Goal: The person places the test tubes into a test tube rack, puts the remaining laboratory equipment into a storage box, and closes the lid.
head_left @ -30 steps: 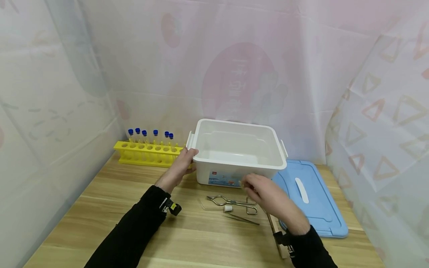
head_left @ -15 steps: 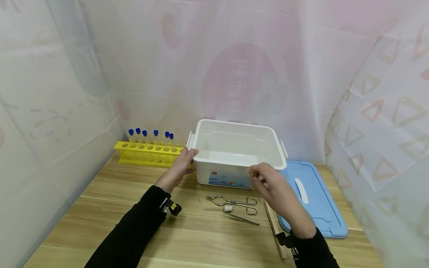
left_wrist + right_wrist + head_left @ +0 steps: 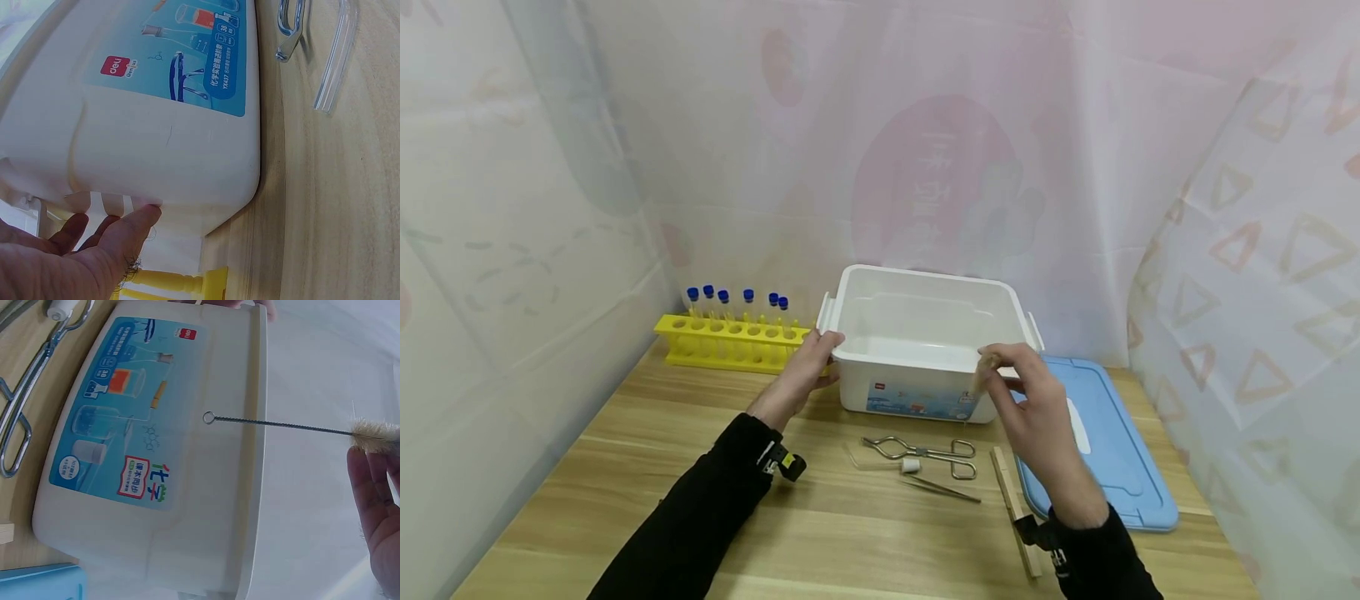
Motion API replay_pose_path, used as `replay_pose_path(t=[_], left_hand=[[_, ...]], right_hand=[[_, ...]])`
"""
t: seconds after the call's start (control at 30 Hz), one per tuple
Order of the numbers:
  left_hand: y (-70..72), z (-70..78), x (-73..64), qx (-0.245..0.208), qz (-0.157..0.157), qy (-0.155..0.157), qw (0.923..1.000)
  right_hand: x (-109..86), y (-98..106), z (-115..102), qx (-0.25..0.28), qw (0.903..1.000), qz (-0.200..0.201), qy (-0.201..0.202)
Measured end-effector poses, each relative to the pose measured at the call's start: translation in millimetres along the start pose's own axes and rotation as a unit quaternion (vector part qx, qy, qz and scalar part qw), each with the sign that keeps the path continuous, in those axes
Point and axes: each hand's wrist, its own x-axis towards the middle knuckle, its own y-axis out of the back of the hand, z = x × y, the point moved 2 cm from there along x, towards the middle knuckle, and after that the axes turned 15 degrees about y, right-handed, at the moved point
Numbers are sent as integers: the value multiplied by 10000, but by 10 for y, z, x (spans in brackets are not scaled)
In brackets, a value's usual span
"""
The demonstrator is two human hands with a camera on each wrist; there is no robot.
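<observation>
A white plastic storage box [image 3: 880,383] with a blue label stands lidless near the back wall. My left hand [image 3: 805,371] holds its left end, thumb at the rim near the handle and fingers against the side wall in the left wrist view. In front of the box's right corner, my right hand [image 3: 1030,408] pinches a test tube brush [image 3: 281,426] by its tan bristles. The brush's twisted wire stem points away from the fingers and ends in a small loop, overlapping the box front in the right wrist view.
At left, a yellow rack [image 3: 737,333] holds several blue-capped test tubes. Crucible tongs [image 3: 925,454], a white stopper [image 3: 910,467], tweezers [image 3: 942,490] and a bent glass tube [image 3: 336,56] lie before the box. A wooden strip [image 3: 1015,512] lies beside the blue lid [image 3: 1120,450].
My right hand has risen and moved right with the brush, from low in front of the label to the height of the box rim. My left hand has stayed put.
</observation>
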Motion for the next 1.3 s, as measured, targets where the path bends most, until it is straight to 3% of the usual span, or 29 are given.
replay_pose_path(t=[0.13, 0.43, 0.63, 1.07, 1.3], left_hand=[[-25, 42, -35, -54, -51, 104, 9999], [-12, 24, -30, -91, -58, 80, 9999], [-16, 21, -20, -76, -49, 64, 9999], [-12, 22, -16, -105, -68, 46, 9999], [-15, 14, -9, -90, -18, 35, 10000]], right_hand=[[77, 26, 4, -163, 9997, 154, -56], [352, 93, 7, -161, 9980, 575, 213], [487, 95, 64, -173, 9976, 654, 174], [519, -137, 338, -180, 9997, -20, -189], [509, -282, 497, 17, 9960, -530, -721]])
